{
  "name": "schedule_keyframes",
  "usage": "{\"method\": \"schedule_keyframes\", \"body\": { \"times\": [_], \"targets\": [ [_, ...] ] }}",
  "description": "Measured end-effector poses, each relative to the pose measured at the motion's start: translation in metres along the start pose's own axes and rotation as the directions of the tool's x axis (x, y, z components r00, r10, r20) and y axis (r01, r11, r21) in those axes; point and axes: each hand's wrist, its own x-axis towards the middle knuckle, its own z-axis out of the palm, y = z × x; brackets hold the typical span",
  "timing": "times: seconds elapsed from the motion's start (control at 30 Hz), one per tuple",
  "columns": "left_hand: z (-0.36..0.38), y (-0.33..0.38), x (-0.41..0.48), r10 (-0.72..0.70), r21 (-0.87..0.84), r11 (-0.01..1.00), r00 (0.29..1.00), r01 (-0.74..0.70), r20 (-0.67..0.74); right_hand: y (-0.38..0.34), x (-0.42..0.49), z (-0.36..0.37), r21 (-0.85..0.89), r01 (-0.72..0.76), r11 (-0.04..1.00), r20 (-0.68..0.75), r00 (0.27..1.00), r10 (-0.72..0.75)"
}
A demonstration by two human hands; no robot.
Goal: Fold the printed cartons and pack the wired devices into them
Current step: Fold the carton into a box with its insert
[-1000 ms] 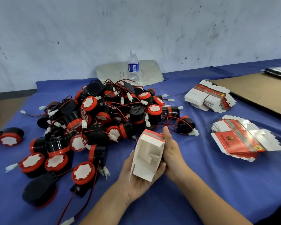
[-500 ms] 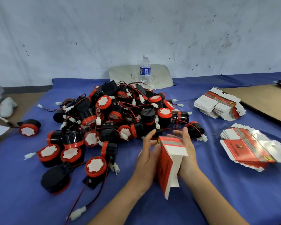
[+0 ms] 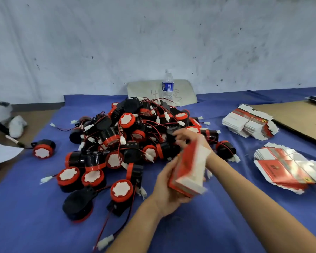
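Observation:
A large pile of black and red wired devices [image 3: 128, 139] lies on the blue cloth [image 3: 226, 225]. My left hand [image 3: 166, 190] grips a folded red and white carton [image 3: 192, 168] from its left side, just in front of the pile's right end. My right hand [image 3: 192, 138] reaches past the carton into the pile, its fingers curled on a black device [image 3: 171, 133] there; motion blur smears the hand. Flat printed cartons lie in two fanned stacks, one at the back right [image 3: 248, 123] and one nearer [image 3: 285, 167].
A water bottle [image 3: 167, 86] stands by the wall behind the pile. A brown cardboard sheet [image 3: 299, 117] covers the far right. One lone device [image 3: 43, 148] sits left of the pile, with a marker [image 3: 15, 141] and white paper [image 3: 0, 152] beyond the cloth's left edge.
My right hand left the carton and reached forward into the pile. My left hand now holds the carton alone, turned so its red side faces left.

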Motion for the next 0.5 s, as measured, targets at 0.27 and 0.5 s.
{"method": "schedule_keyframes", "body": {
  "times": [0.27, 0.5],
  "targets": [
    [-0.028, 0.011, 0.0, 0.13, -0.484, 0.873, 0.984, -0.056, 0.121, 0.012, 0.017, 0.037, -0.648, 0.26, 0.716, 0.327, 0.944, -0.047],
    [-0.028, 0.016, 0.001, 0.153, -0.512, 0.855, 0.984, -0.086, 0.091, -0.004, -0.01, 0.007, 0.475, -0.153, 0.866, -0.322, 0.886, 0.333]
  ]
}}
